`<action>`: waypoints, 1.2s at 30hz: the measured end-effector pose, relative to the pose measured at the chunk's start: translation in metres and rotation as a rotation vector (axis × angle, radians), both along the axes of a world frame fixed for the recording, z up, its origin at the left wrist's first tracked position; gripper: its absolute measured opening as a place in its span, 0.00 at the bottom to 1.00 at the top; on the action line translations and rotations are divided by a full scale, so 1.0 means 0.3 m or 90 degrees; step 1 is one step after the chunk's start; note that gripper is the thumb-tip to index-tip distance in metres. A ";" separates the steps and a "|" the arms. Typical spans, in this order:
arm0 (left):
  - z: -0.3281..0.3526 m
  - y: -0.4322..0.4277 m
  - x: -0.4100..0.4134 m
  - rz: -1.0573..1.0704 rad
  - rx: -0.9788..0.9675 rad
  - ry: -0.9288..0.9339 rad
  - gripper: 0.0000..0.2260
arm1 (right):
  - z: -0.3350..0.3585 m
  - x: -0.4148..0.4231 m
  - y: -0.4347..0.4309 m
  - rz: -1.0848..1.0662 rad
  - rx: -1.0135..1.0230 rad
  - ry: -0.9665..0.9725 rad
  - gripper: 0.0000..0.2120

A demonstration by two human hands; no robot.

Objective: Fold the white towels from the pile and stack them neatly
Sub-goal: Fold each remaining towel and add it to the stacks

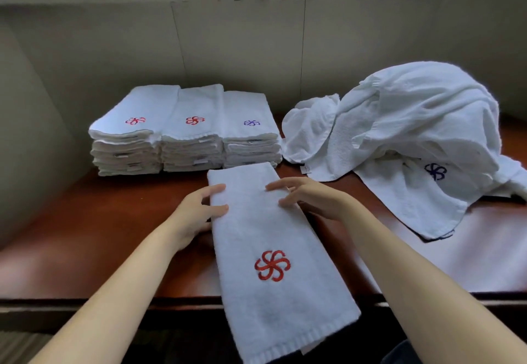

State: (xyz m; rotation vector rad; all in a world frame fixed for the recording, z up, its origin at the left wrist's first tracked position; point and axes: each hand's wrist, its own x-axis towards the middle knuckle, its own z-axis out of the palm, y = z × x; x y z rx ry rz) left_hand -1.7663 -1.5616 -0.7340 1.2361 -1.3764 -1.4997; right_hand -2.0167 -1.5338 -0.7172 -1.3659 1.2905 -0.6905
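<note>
A long, narrow folded white towel (256, 229) with a red pinwheel emblem lies on the brown table, its near end hanging over the front edge. My left hand (196, 209) pinches the towel's left edge between thumb and fingers. My right hand (308, 195) rests with straight fingers on the towel's right side near its far end. Three side-by-side stacks of folded towels (185, 132) stand behind it. At the right lies the pile of unfolded white towels (399, 124), one showing a blue emblem.
The brown table (99, 229) runs up to a plain wall at the back and left. One loose towel from the pile spreads toward the front right. The table's front edge (85, 302) lies close below my forearms.
</note>
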 end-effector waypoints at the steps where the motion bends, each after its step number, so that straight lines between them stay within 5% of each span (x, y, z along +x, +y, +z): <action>1: 0.006 -0.003 0.010 -0.019 0.003 -0.005 0.23 | 0.001 -0.003 0.001 0.007 0.004 -0.022 0.22; 5: 0.047 0.004 0.023 -0.032 -0.035 -0.001 0.25 | 0.009 0.004 0.024 0.012 -0.006 -0.040 0.30; 14: 0.356 -0.034 0.016 -0.068 -0.158 0.063 0.22 | 0.251 -0.030 0.028 -0.030 -0.146 -0.184 0.31; 22: 0.685 -0.630 -0.119 0.030 -0.187 0.007 0.26 | 0.605 -0.080 -0.542 -0.090 -0.200 -0.186 0.30; 27: 0.437 -0.913 -0.197 0.030 0.032 -0.134 0.28 | 0.351 -0.078 -0.916 -0.160 -0.059 -0.051 0.17; 31: 0.299 -1.046 -0.237 0.084 -0.063 -0.389 0.32 | 0.179 -0.090 -1.039 -0.240 -0.044 -0.016 0.12; 33: 0.299 -1.076 -0.247 0.070 -0.069 -0.392 0.29 | 0.178 -0.097 -1.071 -0.247 -0.058 -0.091 0.08; 36: 0.299 -1.114 -0.263 0.044 -0.134 -0.379 0.25 | 0.185 -0.091 -1.129 -0.244 -0.089 -0.081 0.19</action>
